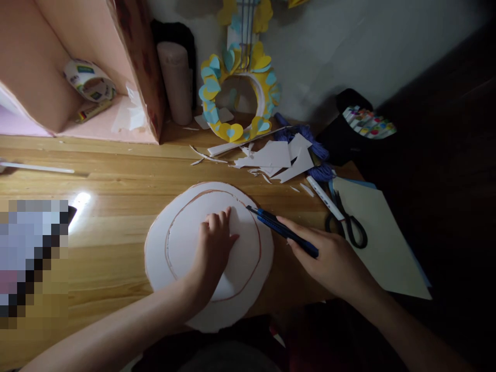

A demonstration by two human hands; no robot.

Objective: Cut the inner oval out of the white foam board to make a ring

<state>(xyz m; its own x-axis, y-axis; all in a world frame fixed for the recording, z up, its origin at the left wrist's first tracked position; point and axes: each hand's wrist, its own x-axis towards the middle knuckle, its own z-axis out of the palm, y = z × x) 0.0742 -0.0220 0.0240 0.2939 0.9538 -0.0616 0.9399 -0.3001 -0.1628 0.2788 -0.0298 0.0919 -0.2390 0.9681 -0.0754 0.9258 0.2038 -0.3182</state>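
Observation:
A round white foam board or cardboard disc (211, 310) lies on the wooden table, with a smaller brown circle marked inside its rim. Along the left and top of that circle the line looks cut. My left hand (215, 232) presses down on the disc inside the circle, fingers bent and thumb apart, holding nothing. In my right hand (321, 253) is a blue utility knife (284, 230). Its blade tip touches or sits just over the circle's upper right part; which one, I cannot tell.
White scraps (271, 157), blue yarn (318, 147) and a yellow-and-blue paper wreath (232, 133) are behind the disc. Scissors (354, 232) and a white pen (324, 198) rest by paper sheets (383, 237) at right. A marker case (368, 123), shelf (135, 67) and blurred-out device (31, 253) surround the workspace.

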